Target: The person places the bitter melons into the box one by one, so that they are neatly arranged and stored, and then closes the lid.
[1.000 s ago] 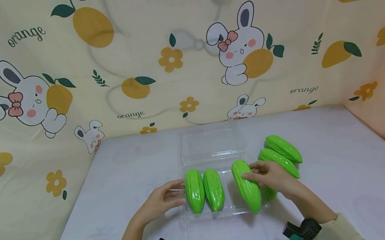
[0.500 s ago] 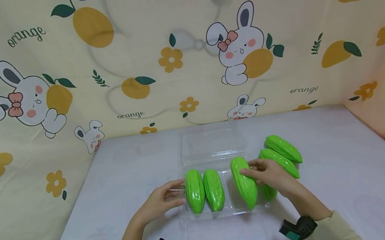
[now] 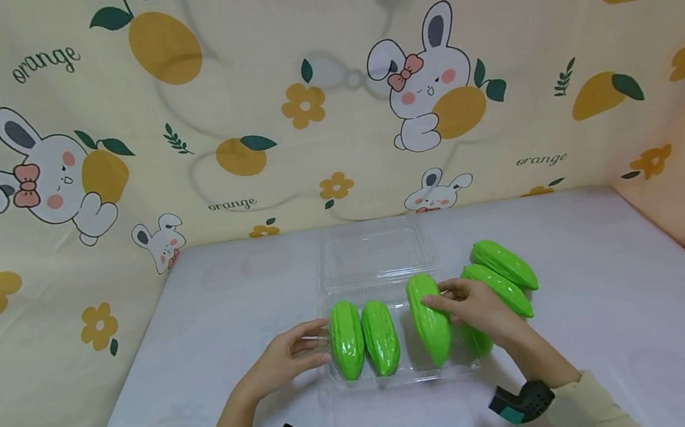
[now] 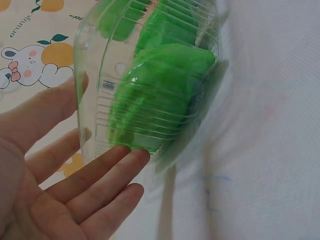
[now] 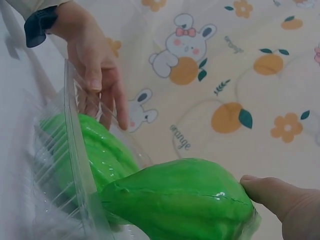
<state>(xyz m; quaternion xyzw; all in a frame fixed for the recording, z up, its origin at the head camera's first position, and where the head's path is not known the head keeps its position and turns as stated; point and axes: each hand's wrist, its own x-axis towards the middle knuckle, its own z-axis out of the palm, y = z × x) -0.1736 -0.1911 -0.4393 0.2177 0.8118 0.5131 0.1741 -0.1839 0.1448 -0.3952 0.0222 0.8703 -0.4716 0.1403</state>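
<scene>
A clear plastic clamshell box (image 3: 408,351) stands with its lid (image 3: 375,253) folded back. Two glossy green ribbed toy gourds lie side by side in its left part, the outer gourd (image 3: 348,342) and the inner gourd (image 3: 381,340). My right hand (image 3: 482,305) grips a third gourd (image 3: 430,333), held over the right part of the box, thumb on one end in the right wrist view. In that view its narrow tip (image 5: 115,197) overlaps the box rim. My left hand (image 3: 284,356) has its fingers extended, fingertips (image 4: 140,156) right at the box's left side wall.
Two more gourds lie slanted on the white table to the right of the box, the far gourd (image 3: 504,265) and the near gourd (image 3: 507,292). Another gourd (image 3: 478,342) shows partly beneath my right hand. A printed cloth (image 3: 266,55) rises behind the table.
My right hand has shifted the held gourd slightly away from me and to the left, its near tip now above the box's front part. The left hand has stayed in place.
</scene>
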